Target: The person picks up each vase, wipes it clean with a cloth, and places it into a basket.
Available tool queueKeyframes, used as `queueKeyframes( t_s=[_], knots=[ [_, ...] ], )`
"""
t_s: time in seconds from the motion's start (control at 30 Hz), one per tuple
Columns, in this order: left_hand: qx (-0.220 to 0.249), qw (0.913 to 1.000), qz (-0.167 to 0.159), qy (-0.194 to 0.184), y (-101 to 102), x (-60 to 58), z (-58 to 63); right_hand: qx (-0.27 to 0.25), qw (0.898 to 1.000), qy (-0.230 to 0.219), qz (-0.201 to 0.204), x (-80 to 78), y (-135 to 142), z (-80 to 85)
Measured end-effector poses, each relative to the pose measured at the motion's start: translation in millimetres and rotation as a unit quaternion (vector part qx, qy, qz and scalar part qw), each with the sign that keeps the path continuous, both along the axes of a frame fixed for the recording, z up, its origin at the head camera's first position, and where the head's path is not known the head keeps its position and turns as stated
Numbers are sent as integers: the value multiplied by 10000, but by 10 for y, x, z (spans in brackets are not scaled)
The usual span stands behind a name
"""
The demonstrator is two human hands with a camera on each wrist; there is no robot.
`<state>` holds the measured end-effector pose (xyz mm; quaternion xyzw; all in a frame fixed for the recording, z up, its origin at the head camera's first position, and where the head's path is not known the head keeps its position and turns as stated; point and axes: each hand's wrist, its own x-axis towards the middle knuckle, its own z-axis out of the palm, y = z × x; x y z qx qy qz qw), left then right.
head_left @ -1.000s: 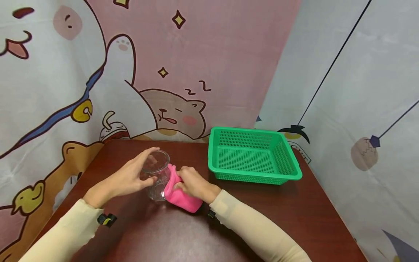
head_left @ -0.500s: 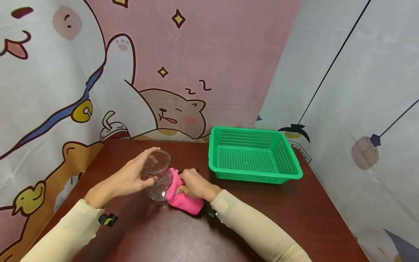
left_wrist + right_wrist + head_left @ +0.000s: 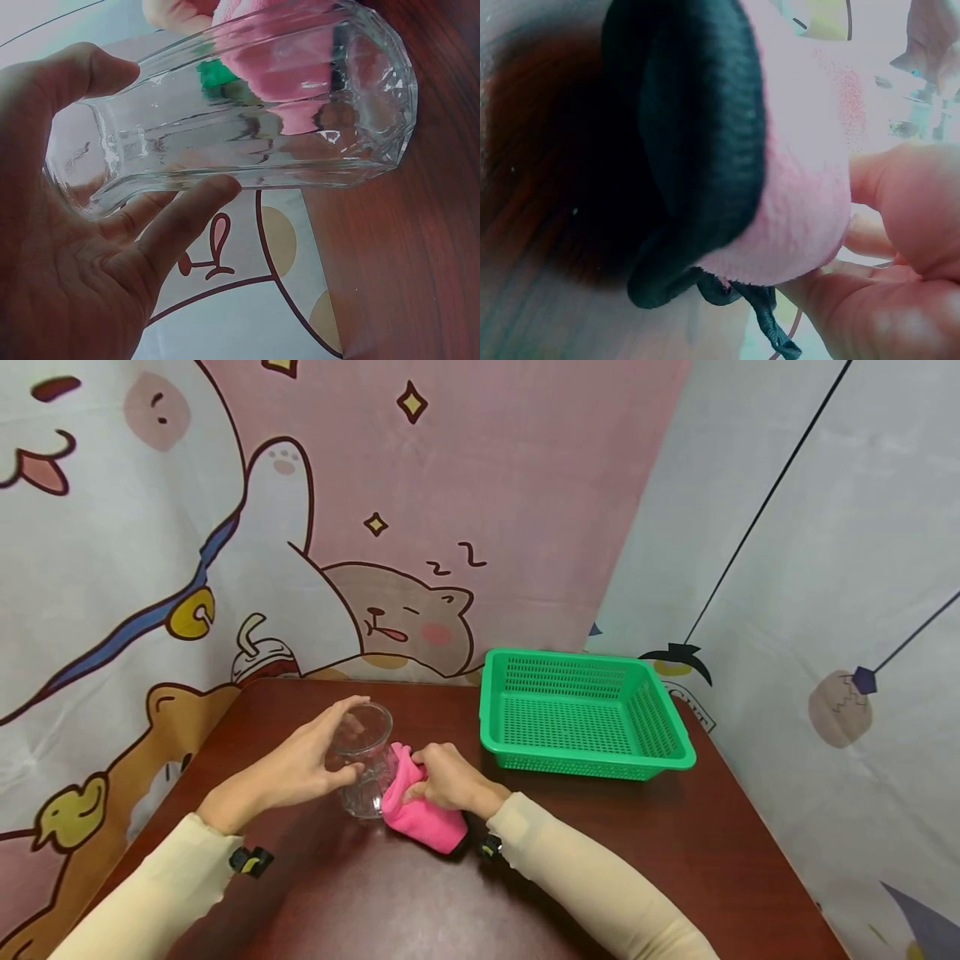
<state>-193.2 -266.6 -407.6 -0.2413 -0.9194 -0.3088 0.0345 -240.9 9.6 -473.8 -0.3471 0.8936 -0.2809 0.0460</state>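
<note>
A clear, faceted glass vase [image 3: 365,789] with a flared rim stands upright on the table. My left hand [image 3: 296,766] holds it near its neck, the thumb on one side and fingers on the other, as the left wrist view also shows [image 3: 97,187]. Beside the vase my right hand [image 3: 453,782] grips a fuzzy pink cloth [image 3: 427,824], pinching its upper part. In the right wrist view the cloth has a thick black trim [image 3: 705,135] and a small black loop. The cloth lies against the vase's right side, or just next to it; I cannot tell whether they touch.
Farther back on the right of the dark reddish-brown table [image 3: 360,893] stands a green plastic basket [image 3: 570,764] with slotted walls. A printed cartoon curtain [image 3: 525,485] rises behind the table and along its sides.
Over the second, my right hand and the cloth have shifted slightly right, and the cloth's top sits a little lower. My left hand and the vase hardly move.
</note>
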Motion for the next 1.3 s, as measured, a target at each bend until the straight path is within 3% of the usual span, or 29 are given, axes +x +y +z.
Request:
queueKeyframes(
  t_s=[0.43, 0.93, 1.3],
  knots=[
    [53, 10000, -22, -80, -3, 4, -3, -493, 9981, 353, -103, 16, -24, 111],
    [148, 9996, -137, -194, -8, 4, 4, -1519, 9879, 242, -203, 98, -58, 341],
    [68, 9997, -74, -206, -16, -5, 14, -1889, 9811, 73, -405, 106, -60, 377]
  ],
)
